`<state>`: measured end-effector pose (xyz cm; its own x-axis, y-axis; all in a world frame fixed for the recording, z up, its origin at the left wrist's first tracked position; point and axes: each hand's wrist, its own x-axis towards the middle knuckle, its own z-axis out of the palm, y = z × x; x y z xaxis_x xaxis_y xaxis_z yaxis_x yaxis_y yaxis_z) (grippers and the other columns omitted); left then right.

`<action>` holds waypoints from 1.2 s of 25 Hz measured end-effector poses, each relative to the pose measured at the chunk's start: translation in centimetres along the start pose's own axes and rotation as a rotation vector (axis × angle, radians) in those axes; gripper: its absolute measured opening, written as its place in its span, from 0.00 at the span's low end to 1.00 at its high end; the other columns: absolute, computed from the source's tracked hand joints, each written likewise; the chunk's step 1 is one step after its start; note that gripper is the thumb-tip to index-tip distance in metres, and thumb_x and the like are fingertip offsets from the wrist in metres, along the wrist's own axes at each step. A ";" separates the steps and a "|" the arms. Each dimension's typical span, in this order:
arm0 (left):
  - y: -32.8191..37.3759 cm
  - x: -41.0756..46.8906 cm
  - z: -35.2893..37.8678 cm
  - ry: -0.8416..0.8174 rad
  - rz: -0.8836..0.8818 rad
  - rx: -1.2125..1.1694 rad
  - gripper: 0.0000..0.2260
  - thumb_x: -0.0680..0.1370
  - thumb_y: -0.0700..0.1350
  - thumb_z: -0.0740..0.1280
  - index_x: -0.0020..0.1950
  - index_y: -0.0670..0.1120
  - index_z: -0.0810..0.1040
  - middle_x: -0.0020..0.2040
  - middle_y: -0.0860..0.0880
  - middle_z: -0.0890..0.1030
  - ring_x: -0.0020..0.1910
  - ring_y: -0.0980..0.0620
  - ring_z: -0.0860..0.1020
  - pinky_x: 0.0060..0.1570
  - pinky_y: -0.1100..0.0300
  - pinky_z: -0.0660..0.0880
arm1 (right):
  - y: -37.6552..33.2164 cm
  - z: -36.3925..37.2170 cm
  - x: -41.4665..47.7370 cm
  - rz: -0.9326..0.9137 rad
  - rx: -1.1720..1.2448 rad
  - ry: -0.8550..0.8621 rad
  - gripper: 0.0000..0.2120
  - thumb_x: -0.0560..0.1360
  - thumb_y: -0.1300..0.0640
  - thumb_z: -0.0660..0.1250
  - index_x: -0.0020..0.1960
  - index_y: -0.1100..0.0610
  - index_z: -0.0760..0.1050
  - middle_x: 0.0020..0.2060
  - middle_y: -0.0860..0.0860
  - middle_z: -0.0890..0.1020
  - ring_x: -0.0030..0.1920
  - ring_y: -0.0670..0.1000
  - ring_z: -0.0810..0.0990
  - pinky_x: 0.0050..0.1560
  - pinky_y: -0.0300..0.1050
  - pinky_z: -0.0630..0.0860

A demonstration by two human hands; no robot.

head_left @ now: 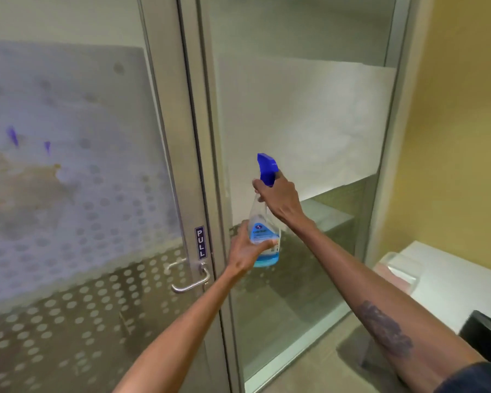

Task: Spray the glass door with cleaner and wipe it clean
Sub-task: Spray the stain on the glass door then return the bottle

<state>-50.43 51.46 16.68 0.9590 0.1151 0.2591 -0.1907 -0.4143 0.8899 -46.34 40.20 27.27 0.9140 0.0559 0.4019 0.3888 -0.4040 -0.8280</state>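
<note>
A clear spray bottle (pixel 260 219) with blue liquid and a blue trigger head is held upright in front of the glass panels. My left hand (pixel 245 251) grips its lower body from the left. My right hand (pixel 279 195) wraps its neck just under the trigger head, nozzle pointing left. The glass door (pixel 68 165) on the left has a frosted band with a dot pattern and a metal lever handle (pixel 192 280) below a "PULL" sign (pixel 200 242). No cloth is in view.
A fixed glass panel (pixel 304 114) with a frosted band stands right of the door frame. Yellow wall (pixel 459 137) at right. A white counter (pixel 451 282) holds a clear plastic container (pixel 397 272); a dark object (pixel 488 330) sits at the right edge.
</note>
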 end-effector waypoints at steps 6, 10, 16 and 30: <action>-0.9 5.0 12.6 -0.231 -0.023 0.014 0.28 0.72 0.56 0.79 0.68 0.50 0.73 0.60 0.49 0.84 0.57 0.49 0.83 0.61 0.49 0.81 | 10.3 -9.0 2.8 0.122 -0.198 -0.012 0.19 0.78 0.41 0.66 0.52 0.58 0.76 0.45 0.57 0.86 0.46 0.61 0.85 0.54 0.63 0.83; -0.7 9.4 20.3 -0.377 -0.033 0.009 0.24 0.74 0.50 0.79 0.66 0.48 0.75 0.60 0.46 0.84 0.54 0.50 0.82 0.59 0.53 0.80 | 16.6 -14.4 5.4 0.171 -0.235 0.029 0.19 0.81 0.47 0.68 0.55 0.65 0.76 0.49 0.62 0.85 0.47 0.62 0.84 0.54 0.62 0.83; -0.7 18.4 32.8 -0.531 0.029 0.047 0.22 0.77 0.46 0.76 0.68 0.46 0.73 0.66 0.48 0.81 0.59 0.50 0.81 0.60 0.53 0.78 | 25.7 -22.2 12.1 0.298 -0.305 0.147 0.17 0.80 0.46 0.71 0.52 0.61 0.76 0.46 0.59 0.84 0.47 0.61 0.83 0.53 0.60 0.82; -3.6 29.6 52.1 -0.845 0.156 0.236 0.18 0.80 0.47 0.72 0.70 0.46 0.78 0.69 0.47 0.81 0.59 0.49 0.82 0.63 0.50 0.79 | 48.4 -34.5 16.7 0.684 -0.385 0.535 0.15 0.77 0.44 0.73 0.51 0.54 0.74 0.47 0.54 0.82 0.47 0.59 0.79 0.48 0.50 0.71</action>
<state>-10.46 9.38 1.56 0.7776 -0.6241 -0.0758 -0.3734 -0.5555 0.7429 -16.26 -9.88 7.42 0.7177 -0.6914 0.0829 -0.3631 -0.4731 -0.8027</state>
